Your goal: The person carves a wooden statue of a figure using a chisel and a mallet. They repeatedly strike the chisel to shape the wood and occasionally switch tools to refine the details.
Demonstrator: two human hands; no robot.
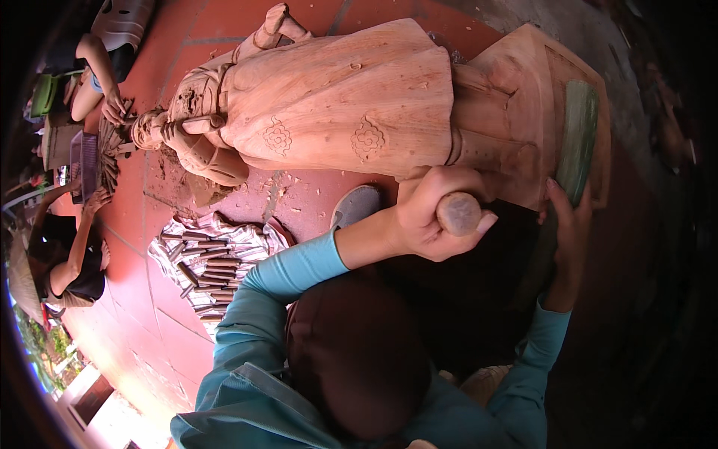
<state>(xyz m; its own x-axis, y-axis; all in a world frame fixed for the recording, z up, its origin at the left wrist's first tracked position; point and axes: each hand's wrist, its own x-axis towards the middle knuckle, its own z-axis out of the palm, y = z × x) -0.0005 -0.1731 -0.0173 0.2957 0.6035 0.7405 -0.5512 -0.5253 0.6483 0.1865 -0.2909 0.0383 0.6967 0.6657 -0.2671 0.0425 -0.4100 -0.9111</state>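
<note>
A large carved wooden statue of a robed figure (336, 97) lies on its side across the floor, its head at the left and its base (516, 60) at the right. My left hand (430, 209) is closed round a wooden piece with a pale round end (458, 214), held just in front of the robe's lower edge; the rest of that piece is hidden. At the base my right hand (570, 228) grips the lower end of a long green rounded piece (580, 138), which lies against the base's face. Its exact kind cannot be told.
Several wood-handled carving tools (213, 269) lie on a striped cloth (168, 251) at the left. Wood chips dot the red tiled floor (161, 314). Two other people's hands (112, 108) are near the statue's head, by a purple basket (84, 165). A grey shoe (357, 203) is beside the statue.
</note>
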